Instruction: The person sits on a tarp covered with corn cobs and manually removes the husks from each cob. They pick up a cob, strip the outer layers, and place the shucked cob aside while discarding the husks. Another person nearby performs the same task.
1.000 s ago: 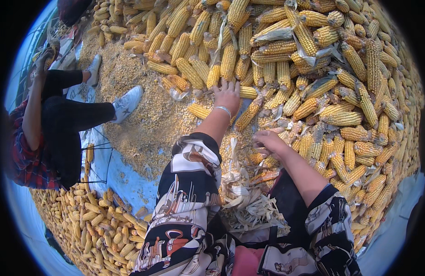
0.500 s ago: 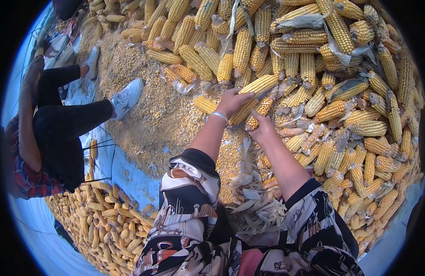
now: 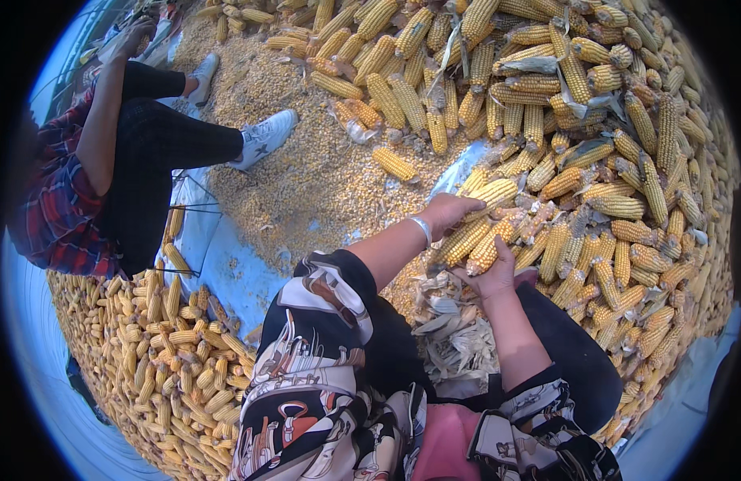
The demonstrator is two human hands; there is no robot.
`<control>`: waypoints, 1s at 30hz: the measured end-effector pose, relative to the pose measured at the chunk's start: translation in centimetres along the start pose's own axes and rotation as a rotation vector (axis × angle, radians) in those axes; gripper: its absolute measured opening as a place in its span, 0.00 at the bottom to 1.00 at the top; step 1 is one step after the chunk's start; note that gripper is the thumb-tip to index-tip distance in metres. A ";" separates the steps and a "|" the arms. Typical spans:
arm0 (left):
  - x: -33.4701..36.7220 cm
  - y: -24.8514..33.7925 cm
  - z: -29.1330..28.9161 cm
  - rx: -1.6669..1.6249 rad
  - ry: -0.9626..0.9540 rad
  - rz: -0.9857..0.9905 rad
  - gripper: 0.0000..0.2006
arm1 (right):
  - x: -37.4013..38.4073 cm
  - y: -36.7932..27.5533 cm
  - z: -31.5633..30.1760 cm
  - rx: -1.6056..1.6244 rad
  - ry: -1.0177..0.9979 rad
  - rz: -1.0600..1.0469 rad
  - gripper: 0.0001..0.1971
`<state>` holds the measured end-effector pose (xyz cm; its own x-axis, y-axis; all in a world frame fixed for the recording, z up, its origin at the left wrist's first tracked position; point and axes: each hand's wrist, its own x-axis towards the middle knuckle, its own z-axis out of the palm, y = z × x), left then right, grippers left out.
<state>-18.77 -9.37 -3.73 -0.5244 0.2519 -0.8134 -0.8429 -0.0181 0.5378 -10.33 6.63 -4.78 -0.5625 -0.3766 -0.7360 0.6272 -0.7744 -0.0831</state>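
My left hand (image 3: pixel 446 213), with a bracelet at its wrist, is closed around ears of corn. A pale yellow ear of corn (image 3: pixel 495 193) lies by its fingertips, and another ear (image 3: pixel 464 242) sits under the palm. My right hand (image 3: pixel 496 272) is closed from below on a more orange ear of corn (image 3: pixel 483 253). Both hands are close together, with the ears bunched between them. Fingers and overlapping ears hide where one grip ends and the other begins. Dry husks (image 3: pixel 458 341) lie below my hands, near my legs.
A large heap of unshelled corn ears (image 3: pixel 579 188) rises ahead and to the right. Loose kernels (image 3: pixel 290 192) cover the blue sheet (image 3: pixel 226 260) at left. A seated person's shoe (image 3: pixel 264 138) rests on the kernels. Another pile of ears (image 3: pixel 158 361) lies lower left.
Both hands have come nearer my body with the ears of corn. A strip of blue sheet now shows beyond them. The view has shifted, and the seated person appears farther right.
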 end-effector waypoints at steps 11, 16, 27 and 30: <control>-30.9 -4.2 -14.0 -0.475 0.484 0.566 0.21 | -8.3 16.7 22.8 -0.676 -0.543 0.503 0.27; -59.2 -23.7 -17.4 -0.887 0.702 1.448 0.33 | -23.0 31.8 27.4 -1.132 -1.332 0.601 0.54; -40.6 -35.6 -13.7 -1.014 1.251 0.429 0.14 | -21.4 4.8 13.1 -2.364 -0.825 -0.177 0.34; -32.6 -22.2 -14.9 -0.311 0.982 0.615 0.15 | -23.6 -3.0 9.3 -2.199 -0.663 -0.146 0.32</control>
<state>15.25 -31.63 7.59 -0.6033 -0.7245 -0.3332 -0.3406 -0.1437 0.9292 -3.89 13.13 19.07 -0.3927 -0.8014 -0.4511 -0.2496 0.5650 -0.7864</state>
